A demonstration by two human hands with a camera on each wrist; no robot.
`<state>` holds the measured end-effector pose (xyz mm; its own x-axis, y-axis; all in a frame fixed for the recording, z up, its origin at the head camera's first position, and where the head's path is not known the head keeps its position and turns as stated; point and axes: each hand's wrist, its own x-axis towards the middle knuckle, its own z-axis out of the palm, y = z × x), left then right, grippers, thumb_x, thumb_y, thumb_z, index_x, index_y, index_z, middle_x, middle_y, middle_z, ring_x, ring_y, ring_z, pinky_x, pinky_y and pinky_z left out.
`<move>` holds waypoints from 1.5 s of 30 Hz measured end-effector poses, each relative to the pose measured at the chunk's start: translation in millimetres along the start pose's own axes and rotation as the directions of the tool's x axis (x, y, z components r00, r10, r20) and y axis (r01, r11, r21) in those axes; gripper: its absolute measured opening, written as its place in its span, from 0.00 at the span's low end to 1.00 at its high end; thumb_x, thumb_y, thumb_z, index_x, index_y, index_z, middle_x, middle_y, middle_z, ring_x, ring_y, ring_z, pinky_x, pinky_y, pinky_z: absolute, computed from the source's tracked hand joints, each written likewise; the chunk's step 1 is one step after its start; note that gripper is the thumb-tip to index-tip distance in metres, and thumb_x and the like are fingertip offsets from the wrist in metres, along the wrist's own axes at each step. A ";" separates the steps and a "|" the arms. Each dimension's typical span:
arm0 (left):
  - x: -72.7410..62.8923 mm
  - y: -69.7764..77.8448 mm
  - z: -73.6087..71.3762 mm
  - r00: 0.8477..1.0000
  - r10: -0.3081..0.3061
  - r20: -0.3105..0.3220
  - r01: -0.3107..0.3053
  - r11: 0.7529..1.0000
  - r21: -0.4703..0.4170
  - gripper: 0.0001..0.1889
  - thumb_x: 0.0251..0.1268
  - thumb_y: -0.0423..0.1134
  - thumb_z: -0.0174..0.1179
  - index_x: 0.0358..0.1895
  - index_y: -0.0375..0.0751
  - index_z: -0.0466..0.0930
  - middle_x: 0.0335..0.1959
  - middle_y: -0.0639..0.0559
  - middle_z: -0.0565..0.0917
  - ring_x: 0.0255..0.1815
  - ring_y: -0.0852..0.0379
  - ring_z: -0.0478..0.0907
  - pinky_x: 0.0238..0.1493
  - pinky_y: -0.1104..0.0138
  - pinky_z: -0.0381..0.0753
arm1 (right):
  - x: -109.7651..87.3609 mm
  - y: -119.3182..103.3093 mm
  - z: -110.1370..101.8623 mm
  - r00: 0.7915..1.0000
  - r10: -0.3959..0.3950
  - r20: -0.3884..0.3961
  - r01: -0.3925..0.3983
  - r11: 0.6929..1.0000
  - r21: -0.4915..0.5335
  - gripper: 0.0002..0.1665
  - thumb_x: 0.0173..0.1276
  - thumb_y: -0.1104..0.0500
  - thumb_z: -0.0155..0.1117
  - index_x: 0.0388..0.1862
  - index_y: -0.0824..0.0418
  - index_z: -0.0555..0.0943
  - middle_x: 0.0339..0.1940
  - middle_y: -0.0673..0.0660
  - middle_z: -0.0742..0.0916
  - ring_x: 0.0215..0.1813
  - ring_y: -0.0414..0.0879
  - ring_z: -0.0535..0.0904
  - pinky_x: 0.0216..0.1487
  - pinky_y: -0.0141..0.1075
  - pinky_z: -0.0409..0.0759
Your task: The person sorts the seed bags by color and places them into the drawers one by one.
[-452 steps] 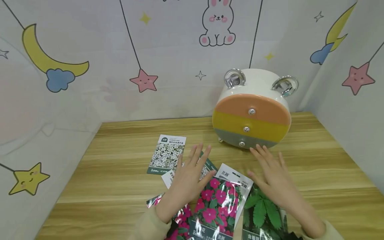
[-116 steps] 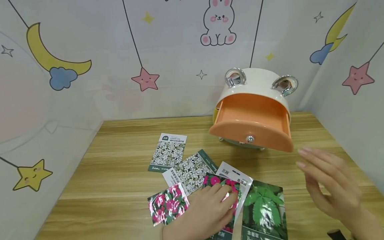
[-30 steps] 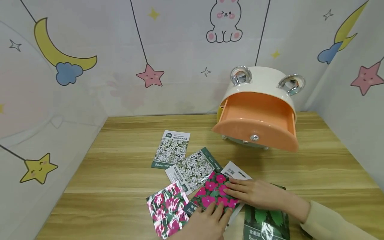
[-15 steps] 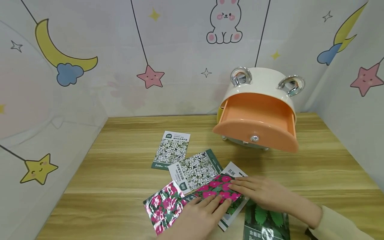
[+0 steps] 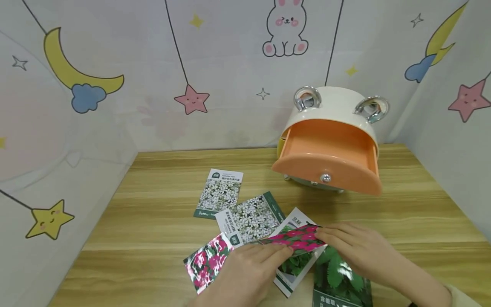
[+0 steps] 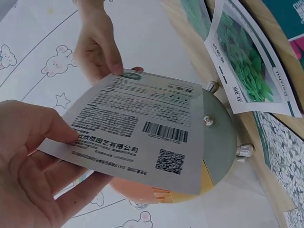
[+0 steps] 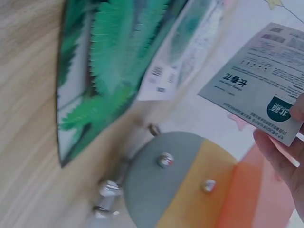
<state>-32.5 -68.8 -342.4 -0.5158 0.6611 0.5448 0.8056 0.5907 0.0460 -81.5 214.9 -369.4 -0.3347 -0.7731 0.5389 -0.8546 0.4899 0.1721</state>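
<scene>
Between my hands a seed packet with pink flowers point(image 5: 303, 239) is held tilted above the other packets. My left hand point(image 5: 249, 268) grips its left end, thumb against the printed back and fingers on the flowered side in the left wrist view. My right hand point(image 5: 356, 249) pinches the opposite end. Printed text and a barcode show on the packet's back point(image 6: 137, 118). Beneath it lies a leafy green packet point(image 5: 297, 270), partly covered. A larger fern-leaf packet point(image 5: 339, 279) lies under my right forearm. Left of my left hand is a shiny pink-flower packet point(image 5: 207, 260).
Two white-flower packets point(image 5: 220, 192) lie farther back, left of centre. At the back right stands a round white drawer box point(image 5: 337, 100) with chrome rings on top. Its orange top drawer point(image 5: 326, 170) is pulled out, with nothing visible inside. A patterned cloth backdrop point(image 5: 230, 128) rises behind the table.
The orange drawer, in at first, is pulled out. My right hand has come back from the drawer to the pink-flower packet. Both hands have lifted and tilted that packet off the pile.
</scene>
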 end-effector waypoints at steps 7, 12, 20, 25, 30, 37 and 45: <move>3.8 -0.3 -5.7 0.998 -0.029 -0.048 0.026 0.997 -0.077 0.19 0.51 0.28 0.62 0.49 0.46 0.83 0.43 0.57 0.88 0.43 0.65 0.85 0.45 0.74 0.83 | 1.3 -8.9 -18.8 0.998 0.045 -0.033 -0.046 0.999 -0.022 0.27 0.79 0.55 0.30 0.51 0.56 0.82 0.46 0.46 0.87 0.46 0.41 0.83 0.45 0.33 0.79; 7.0 -2.3 -10.3 0.995 -0.014 -0.104 0.004 0.995 -0.101 0.18 0.55 0.26 0.55 0.48 0.45 0.83 0.42 0.56 0.88 0.43 0.64 0.85 0.46 0.74 0.83 | 4.8 -12.9 -33.9 0.996 0.067 -0.061 -0.069 0.997 -0.031 0.27 0.78 0.56 0.31 0.50 0.57 0.83 0.45 0.47 0.87 0.45 0.41 0.82 0.47 0.33 0.76; 14.5 -7.7 -18.1 0.969 0.088 -0.230 -0.105 0.992 -0.065 0.20 0.68 0.31 0.38 0.45 0.42 0.83 0.40 0.56 0.88 0.42 0.64 0.85 0.47 0.73 0.83 | 13.4 -16.6 -51.6 0.979 0.046 -0.201 -0.052 0.998 -0.025 0.26 0.77 0.60 0.35 0.44 0.60 0.85 0.40 0.49 0.89 0.42 0.41 0.82 0.41 0.31 0.79; 15.3 -8.4 -25.3 0.970 0.084 -0.230 -0.102 0.992 -0.071 0.16 0.67 0.31 0.44 0.46 0.41 0.84 0.42 0.54 0.88 0.44 0.62 0.85 0.48 0.72 0.83 | 21.2 -20.1 -60.4 0.960 0.029 -0.279 -0.029 1.000 0.003 0.23 0.77 0.60 0.40 0.39 0.63 0.85 0.36 0.52 0.89 0.39 0.43 0.82 0.43 0.27 0.80; 18.2 -10.5 -32.2 0.960 0.089 -0.264 -0.112 0.991 -0.072 0.15 0.67 0.30 0.46 0.46 0.40 0.84 0.42 0.53 0.88 0.45 0.60 0.85 0.49 0.70 0.84 | 30.8 -20.7 -68.5 0.928 0.004 -0.372 0.009 0.999 0.034 0.20 0.76 0.62 0.43 0.38 0.65 0.85 0.33 0.55 0.89 0.36 0.43 0.82 0.48 0.24 0.79; 25.4 -10.8 -43.0 0.951 0.113 -0.287 -0.141 0.987 -0.077 0.14 0.65 0.28 0.50 0.48 0.39 0.83 0.44 0.52 0.88 0.47 0.59 0.85 0.50 0.69 0.83 | 31.8 -19.0 -79.3 0.915 -0.011 -0.404 0.034 0.998 0.050 0.18 0.75 0.65 0.45 0.42 0.69 0.84 0.37 0.58 0.89 0.41 0.45 0.83 0.65 0.22 0.70; 35.0 -9.9 -49.3 0.928 0.154 -0.340 -0.186 0.980 -0.063 0.14 0.65 0.27 0.51 0.47 0.37 0.84 0.44 0.49 0.88 0.48 0.56 0.85 0.52 0.67 0.83 | 20.3 -15.8 -88.6 0.938 0.010 -0.346 -0.009 1.000 0.005 0.20 0.73 0.65 0.42 0.48 0.67 0.83 0.42 0.56 0.89 0.41 0.45 0.84 0.54 0.23 0.77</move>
<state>-44.2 -74.4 -282.5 -0.2553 0.5470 0.7972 0.9044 0.4267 -0.0032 -39.5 227.2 -288.1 -0.1848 -0.5808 0.7928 -0.8535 0.4947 0.1635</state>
